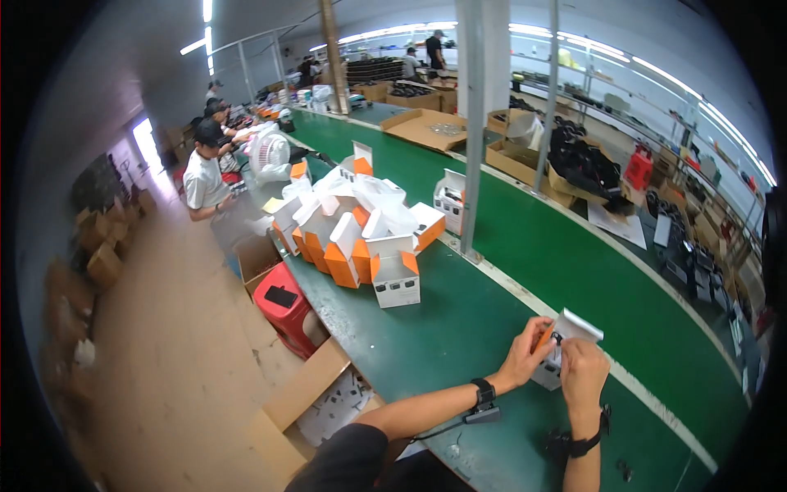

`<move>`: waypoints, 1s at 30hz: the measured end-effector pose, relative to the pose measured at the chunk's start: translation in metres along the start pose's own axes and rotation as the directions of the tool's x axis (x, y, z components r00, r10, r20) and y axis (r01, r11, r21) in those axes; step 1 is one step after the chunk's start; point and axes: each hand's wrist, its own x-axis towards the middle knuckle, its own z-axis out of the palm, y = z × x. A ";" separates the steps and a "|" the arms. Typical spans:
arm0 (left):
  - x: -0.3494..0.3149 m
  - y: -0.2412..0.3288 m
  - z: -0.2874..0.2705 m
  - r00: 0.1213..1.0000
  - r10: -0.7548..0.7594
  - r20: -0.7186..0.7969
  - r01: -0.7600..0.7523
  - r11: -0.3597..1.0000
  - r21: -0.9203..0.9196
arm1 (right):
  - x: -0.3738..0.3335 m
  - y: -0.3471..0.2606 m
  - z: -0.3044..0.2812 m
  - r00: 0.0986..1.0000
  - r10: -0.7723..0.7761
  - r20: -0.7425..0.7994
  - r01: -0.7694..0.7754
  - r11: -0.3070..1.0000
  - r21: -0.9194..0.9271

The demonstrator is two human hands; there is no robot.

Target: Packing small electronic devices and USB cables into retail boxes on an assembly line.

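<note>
A small white and orange box point(546, 376) stands at the right of the green table with its white lid point(581, 325) raised. My left hand point(519, 357) grips the box's left side by an orange flap. At the mouth of the box my right hand point(584, 373) is closed, fingertips pinched together. A small black item point(557, 337) shows between the hands at the opening; whether the right fingers hold it is hard to see. Another open white and orange box point(397, 291) stands farther left, in front of a heap of similar boxes point(344, 254) topped with white plastic bags point(384, 202).
A green conveyor belt point(525, 238) runs behind the table point(451, 328), past a metal post point(472, 131). At the left stand a red stool point(283, 307) with a phone point(282, 296) and an open carton point(320, 385). A person in a white shirt point(202, 182) sits beyond, near a fan point(269, 152).
</note>
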 end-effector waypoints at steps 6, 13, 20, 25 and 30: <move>0.004 0.012 -0.006 0.997 0.026 0.075 -0.031 0.998 0.061 | 0.014 0.000 -0.010 0.985 0.001 0.170 -0.015 0.997 0.077; 0.007 0.024 -0.013 0.995 -0.051 0.088 0.056 0.997 -0.060 | 0.038 -0.009 -0.036 0.942 -0.019 0.334 -0.069 0.966 0.249; 0.004 0.008 -0.012 0.982 -0.089 0.165 0.095 0.995 -0.028 | 0.031 -0.008 -0.056 0.900 -0.154 0.407 0.141 0.988 0.061; -0.001 0.002 -0.015 0.992 -0.081 0.095 0.094 0.984 -0.151 | 0.017 -0.019 -0.053 0.908 -0.069 0.414 0.034 0.995 0.092; 0.024 -0.005 -0.012 0.958 -0.157 0.239 0.219 0.941 -0.258 | 0.008 -0.003 -0.062 0.867 0.013 0.498 -0.062 0.995 0.082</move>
